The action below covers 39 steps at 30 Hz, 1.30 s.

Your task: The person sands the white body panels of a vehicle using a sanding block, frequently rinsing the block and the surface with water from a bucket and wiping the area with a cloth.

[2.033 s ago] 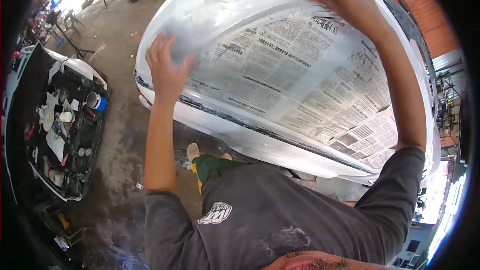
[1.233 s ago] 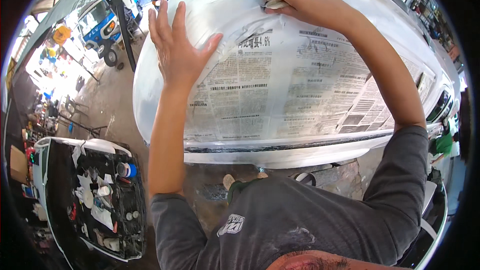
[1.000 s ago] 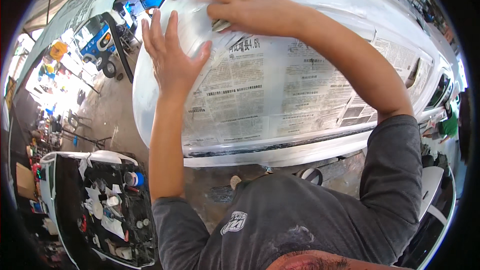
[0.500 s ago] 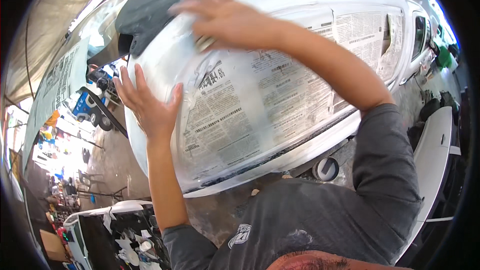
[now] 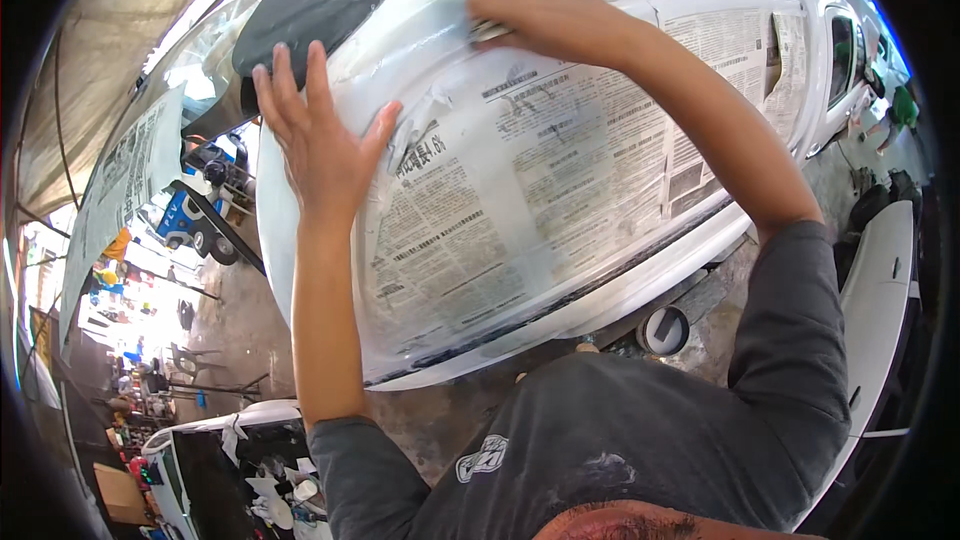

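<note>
A white vehicle body fills the middle of the view, its side opening masked with newspaper under clear film. My left hand rests on the white panel at the masking's left edge, fingers spread. Farther up and to the right, my right hand is on the white surface above the newspaper, with some fingers stretched out. A small flat pad shows under its thumb side, pressed against the panel; most of it is hidden by the hand.
A dark grey panel covers part of the body at upper left. On the floor stands a round tub. A loose white panel is at right. At left are a blue wheeled machine and a cluttered open compartment.
My right hand has moved right and slightly up along the white surface with the pad. My left hand has shifted up and right on the panel, its fingers still spread.
</note>
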{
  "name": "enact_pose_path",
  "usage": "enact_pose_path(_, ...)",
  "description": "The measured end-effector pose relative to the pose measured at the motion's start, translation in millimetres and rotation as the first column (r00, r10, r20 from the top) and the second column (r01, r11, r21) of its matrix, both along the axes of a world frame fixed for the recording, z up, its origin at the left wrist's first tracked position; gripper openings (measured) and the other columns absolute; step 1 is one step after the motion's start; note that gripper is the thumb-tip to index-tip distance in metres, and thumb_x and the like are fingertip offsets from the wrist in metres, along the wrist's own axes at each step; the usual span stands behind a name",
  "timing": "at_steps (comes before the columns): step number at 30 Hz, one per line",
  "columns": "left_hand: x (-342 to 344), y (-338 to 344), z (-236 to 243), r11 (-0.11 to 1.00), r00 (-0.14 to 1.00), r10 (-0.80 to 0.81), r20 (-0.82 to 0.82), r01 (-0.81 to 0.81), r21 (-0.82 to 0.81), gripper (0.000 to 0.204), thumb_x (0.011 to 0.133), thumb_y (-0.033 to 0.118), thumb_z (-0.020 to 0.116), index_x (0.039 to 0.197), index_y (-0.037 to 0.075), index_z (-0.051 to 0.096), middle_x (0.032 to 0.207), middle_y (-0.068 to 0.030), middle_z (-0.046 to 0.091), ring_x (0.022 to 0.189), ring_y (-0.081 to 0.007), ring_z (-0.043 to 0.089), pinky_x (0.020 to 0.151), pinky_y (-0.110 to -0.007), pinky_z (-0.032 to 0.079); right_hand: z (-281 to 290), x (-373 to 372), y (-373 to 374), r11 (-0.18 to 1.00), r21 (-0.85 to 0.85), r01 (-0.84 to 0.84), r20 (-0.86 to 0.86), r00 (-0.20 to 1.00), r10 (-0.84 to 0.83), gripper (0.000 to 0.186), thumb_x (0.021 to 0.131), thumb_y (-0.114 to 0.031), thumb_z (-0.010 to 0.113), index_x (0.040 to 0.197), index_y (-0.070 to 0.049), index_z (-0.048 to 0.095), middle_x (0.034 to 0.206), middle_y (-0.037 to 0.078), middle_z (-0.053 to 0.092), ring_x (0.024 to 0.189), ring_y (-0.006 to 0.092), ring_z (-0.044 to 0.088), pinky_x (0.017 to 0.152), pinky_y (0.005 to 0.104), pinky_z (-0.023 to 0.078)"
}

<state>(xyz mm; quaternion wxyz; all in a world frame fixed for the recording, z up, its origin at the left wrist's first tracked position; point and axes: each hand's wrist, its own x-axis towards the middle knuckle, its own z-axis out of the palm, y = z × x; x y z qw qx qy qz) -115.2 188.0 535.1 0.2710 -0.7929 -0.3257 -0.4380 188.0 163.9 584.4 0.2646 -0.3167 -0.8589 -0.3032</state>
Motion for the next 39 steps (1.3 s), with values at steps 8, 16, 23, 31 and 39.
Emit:
enact_pose_path(8, 62, 21, 29, 0.989, 0.981, -0.129, -0.142, 0.138, 0.052, 0.094, 0.076, 0.047, 0.085, 0.153, 0.014, 0.040, 0.161, -0.0181, 0.026, 0.151, -0.0443, 0.014, 0.121, -0.056, 0.025, -114, 22, -108, 0.984, 0.062, 0.166, -0.579, 0.809, -0.100, 0.036, 0.074, -0.015, 0.086, 0.082, -0.007, 0.052, 0.151, 0.021, 0.046, 0.137, 0.0423, 0.045, 0.112, 0.0503, 0.038)
enact_pose_path(16, 155, 31, 50, 0.943, 0.919, -0.170, -0.356, 0.257, 0.211, 0.085, 0.079, 0.042, 0.082, 0.146, 0.006, 0.046, 0.156, -0.0217, 0.033, 0.148, -0.0450, 0.024, 0.121, -0.052, 0.027, -335, -19, -253, 0.806, -0.581, 0.112, -0.742, 0.336, -0.581, 0.030, 0.084, -0.008, 0.080, 0.093, -0.001, 0.051, 0.140, 0.022, 0.051, 0.120, 0.0381, 0.059, 0.092, 0.0427, 0.052)
enact_pose_path(23, 223, 11, 36, 0.904, 0.912, -0.169, -0.375, 0.295, 0.310, 0.068, 0.085, 0.026, 0.077, 0.143, 0.004, 0.049, 0.158, -0.0228, 0.032, 0.148, -0.0424, 0.028, 0.120, -0.053, 0.028, -556, -35, -426, 0.289, -0.927, 0.238, -0.302, -0.017, -0.953, 0.033, 0.085, -0.019, 0.075, 0.106, -0.001, 0.058, 0.129, 0.021, 0.057, 0.109, 0.0423, 0.060, 0.089, 0.0447, 0.050)
enact_pose_path(31, 229, -158, -203, 0.296, 0.470, -0.878, 0.096, 0.688, -0.663, 0.046, 0.096, 0.036, 0.066, 0.131, 0.007, 0.061, 0.131, -0.0159, 0.063, 0.122, -0.0350, 0.059, 0.103, -0.045, 0.048, -670, -132, -612, -0.170, -0.981, -0.094, 0.193, -0.546, -0.815, 0.044, 0.083, -0.026, 0.077, 0.113, 0.000, 0.059, 0.111, 0.028, 0.067, 0.112, 0.0471, 0.061, 0.091, 0.0516, 0.048)
enact_pose_path(39, 154, -221, -359, -0.125, 0.481, -0.872, 0.097, -0.027, -0.992, 0.046, 0.101, 0.037, 0.056, 0.130, 0.002, 0.063, 0.134, -0.0184, 0.063, 0.127, -0.0350, 0.057, 0.106, -0.042, 0.045, -706, -127, -646, -0.165, -0.986, 0.013, 0.139, -0.476, -0.868, 0.041, 0.093, -0.028, 0.065, 0.124, -0.003, 0.058, 0.120, 0.028, 0.064, 0.112, 0.0477, 0.060, 0.092, 0.0541, 0.051)
